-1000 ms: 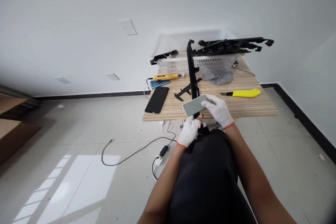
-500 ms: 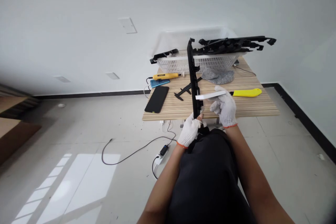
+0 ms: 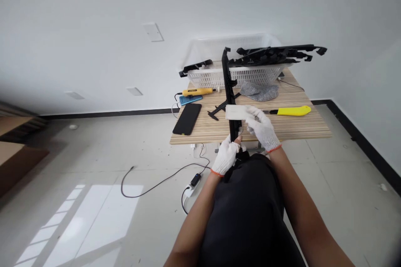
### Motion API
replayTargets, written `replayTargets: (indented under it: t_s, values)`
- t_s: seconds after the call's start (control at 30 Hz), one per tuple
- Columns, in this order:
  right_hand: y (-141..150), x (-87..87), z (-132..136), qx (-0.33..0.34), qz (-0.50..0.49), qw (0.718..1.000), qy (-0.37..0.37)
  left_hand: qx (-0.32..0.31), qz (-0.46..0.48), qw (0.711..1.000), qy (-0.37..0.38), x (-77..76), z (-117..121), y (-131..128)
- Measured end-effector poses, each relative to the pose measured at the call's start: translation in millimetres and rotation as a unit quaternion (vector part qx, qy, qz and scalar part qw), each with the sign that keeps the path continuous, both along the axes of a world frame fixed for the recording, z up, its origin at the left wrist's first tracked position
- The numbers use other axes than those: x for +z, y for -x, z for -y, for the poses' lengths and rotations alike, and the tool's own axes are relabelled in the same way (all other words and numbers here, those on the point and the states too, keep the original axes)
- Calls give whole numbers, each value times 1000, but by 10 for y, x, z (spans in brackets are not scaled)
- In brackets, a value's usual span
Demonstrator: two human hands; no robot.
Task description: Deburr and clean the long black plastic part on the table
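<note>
A long black plastic strip stands upright over the near edge of a small wooden table. My gloved left hand grips its lower end. My gloved right hand holds a flat pale sanding block pressed against the strip about a third of the way up. Both hands are closed round what they hold.
On the table lie a black phone, a blue phone, a yellow rotary tool, a yellow utility knife, a grey cloth, a small black part and a white basket bearing more black strips. Cables and a power strip lie on the floor.
My right hand turned the block edge-on and lifted it to the right, then brought it back flat against the strip, higher than a second ago. The left hand has stayed put.
</note>
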State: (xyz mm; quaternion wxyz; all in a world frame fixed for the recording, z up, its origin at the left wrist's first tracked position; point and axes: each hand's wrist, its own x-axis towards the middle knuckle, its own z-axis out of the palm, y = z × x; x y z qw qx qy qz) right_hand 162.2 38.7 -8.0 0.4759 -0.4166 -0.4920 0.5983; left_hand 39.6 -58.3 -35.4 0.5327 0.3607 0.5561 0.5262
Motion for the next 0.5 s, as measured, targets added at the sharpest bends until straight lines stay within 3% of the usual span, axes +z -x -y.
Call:
replayTargets:
  t_s: [0.13,0.23,0.37,0.5]
  values:
    - [-12,-7,-14,-63,-31,997,13,-5,11,1000,24,12,6,4]
    - [-8,-18,-49,-36,-42,998,18,-3,6,1000,27,4,11,10]
    - [52,-25,-166,-64,-55,996,35,-8,20,1000,10,-28,9,17]
    - [160,-28,-263,-50,-52,997,38,-1,7,1000,10,-56,0,21]
